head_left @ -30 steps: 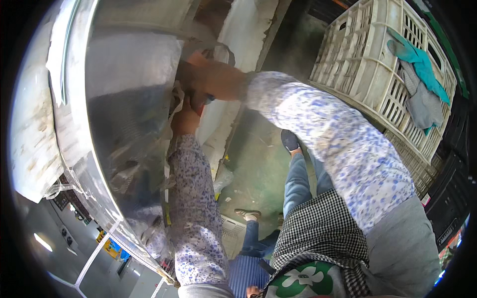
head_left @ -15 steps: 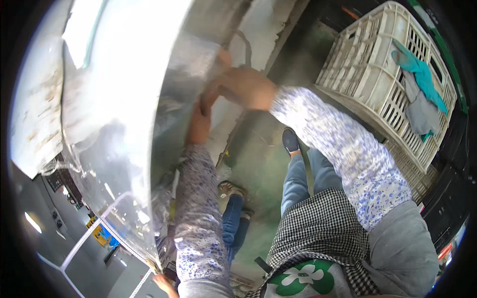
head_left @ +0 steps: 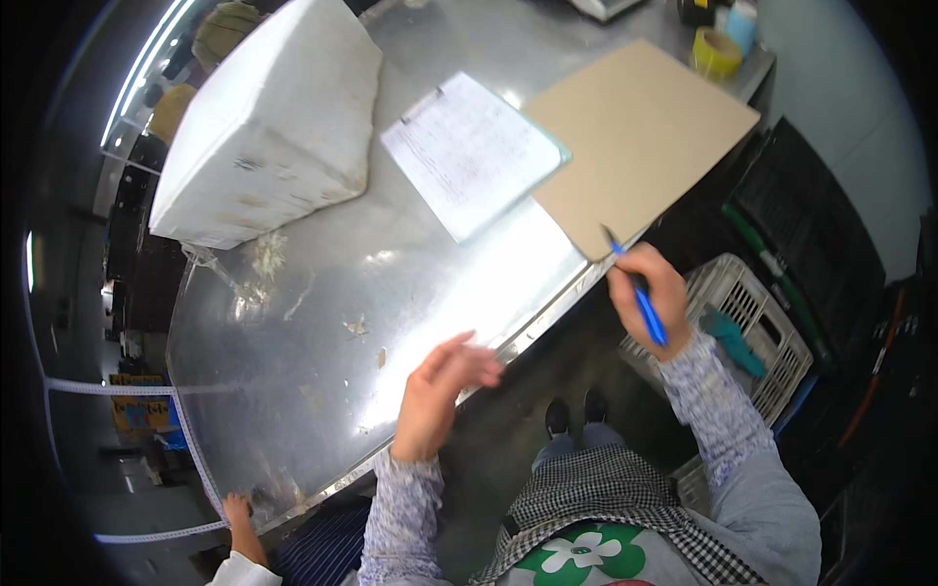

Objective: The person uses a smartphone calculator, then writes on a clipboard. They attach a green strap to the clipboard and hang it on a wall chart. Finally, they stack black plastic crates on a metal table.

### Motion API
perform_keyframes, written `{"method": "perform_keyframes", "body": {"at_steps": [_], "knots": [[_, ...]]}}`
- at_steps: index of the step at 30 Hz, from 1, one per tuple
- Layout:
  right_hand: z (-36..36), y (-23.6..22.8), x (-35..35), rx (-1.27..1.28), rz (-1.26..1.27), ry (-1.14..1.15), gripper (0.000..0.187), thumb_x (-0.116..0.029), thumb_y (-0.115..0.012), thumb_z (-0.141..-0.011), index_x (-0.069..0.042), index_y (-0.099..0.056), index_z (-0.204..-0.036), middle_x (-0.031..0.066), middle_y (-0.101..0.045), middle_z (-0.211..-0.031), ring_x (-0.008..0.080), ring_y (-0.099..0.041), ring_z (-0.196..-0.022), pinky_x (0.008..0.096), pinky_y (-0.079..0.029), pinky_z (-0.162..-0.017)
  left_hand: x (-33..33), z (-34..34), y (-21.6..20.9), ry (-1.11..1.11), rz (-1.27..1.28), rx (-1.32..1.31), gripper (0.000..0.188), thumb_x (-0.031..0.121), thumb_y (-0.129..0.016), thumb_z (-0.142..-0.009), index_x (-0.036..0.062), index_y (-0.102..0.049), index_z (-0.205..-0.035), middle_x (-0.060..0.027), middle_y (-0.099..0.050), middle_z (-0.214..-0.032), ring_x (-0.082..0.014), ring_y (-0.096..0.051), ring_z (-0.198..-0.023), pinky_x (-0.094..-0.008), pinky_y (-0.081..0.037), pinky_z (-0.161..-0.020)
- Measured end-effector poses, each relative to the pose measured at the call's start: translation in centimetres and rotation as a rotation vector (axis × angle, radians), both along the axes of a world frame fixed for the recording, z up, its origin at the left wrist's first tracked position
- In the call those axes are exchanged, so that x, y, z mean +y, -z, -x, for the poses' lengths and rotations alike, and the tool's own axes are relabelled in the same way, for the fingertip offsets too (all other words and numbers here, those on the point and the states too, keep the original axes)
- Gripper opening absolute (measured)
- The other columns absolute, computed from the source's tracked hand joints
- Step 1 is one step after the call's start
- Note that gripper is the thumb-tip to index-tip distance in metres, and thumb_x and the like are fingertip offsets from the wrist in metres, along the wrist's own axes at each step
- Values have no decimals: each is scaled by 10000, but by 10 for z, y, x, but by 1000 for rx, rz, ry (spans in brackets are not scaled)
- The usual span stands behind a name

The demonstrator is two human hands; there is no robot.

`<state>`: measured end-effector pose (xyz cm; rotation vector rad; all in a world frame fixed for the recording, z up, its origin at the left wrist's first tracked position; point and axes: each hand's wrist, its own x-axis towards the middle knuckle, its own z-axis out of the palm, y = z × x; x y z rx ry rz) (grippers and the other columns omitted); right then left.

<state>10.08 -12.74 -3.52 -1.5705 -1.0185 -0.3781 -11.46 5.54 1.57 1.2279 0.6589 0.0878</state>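
My right hand (head_left: pixel 657 288) is closed around a blue pen (head_left: pixel 650 317), its dark tip pointing up and away near the close corner of a flat brown cardboard sheet (head_left: pixel 645 127). Over the front edge of a metal table (head_left: pixel 313 332), my left hand (head_left: pixel 430 400) is empty, fingers stretched out and slightly blurred. A clipboard (head_left: pixel 474 156) with a written sheet of paper lies beyond my hands, beside the cardboard. At the left of the table stands a white foam box (head_left: pixel 283 127).
Yellow tape (head_left: pixel 716 52) sits at the far right table corner. Below the right edge is a pale plastic crate (head_left: pixel 777 337) with a teal glove (head_left: pixel 733 337) on it. Another person's hand (head_left: pixel 236 510) rests at the table's near left corner.
The view has swung over the tabletop. My hands, earlier close together and blurred beside a shiny surface, are now apart. A blue pen now shows in my right hand.
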Motion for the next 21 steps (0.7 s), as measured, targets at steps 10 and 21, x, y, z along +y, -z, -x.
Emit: {"method": "perform_keyframes", "body": {"at_steps": [10, 21], "knots": [[-172, -20, 149, 167, 309, 186, 156, -157, -540, -933, -89, -532, -1073, 185, -624, -858, 409, -614, -781, 477, -476, -679, 90, -63, -7, -314, 231, -121, 439, 52, -525, -934, -90, -387, -1325, -234, -578, -1154, -324, -594, -1081, -398, -489, -969], [-176, 49, 200, 139, 665, 432, 180, -205, -545, -929, -45, -525, -1007, 223, -636, -852, 422, -604, -803, 519, -462, -697, 182, -174, 75, -468, 184, 97, 368, 235, -541, -925, -40, -487, -1164, -176, -568, -1086, -284, -580, -974, -391, -491, -879]]}}
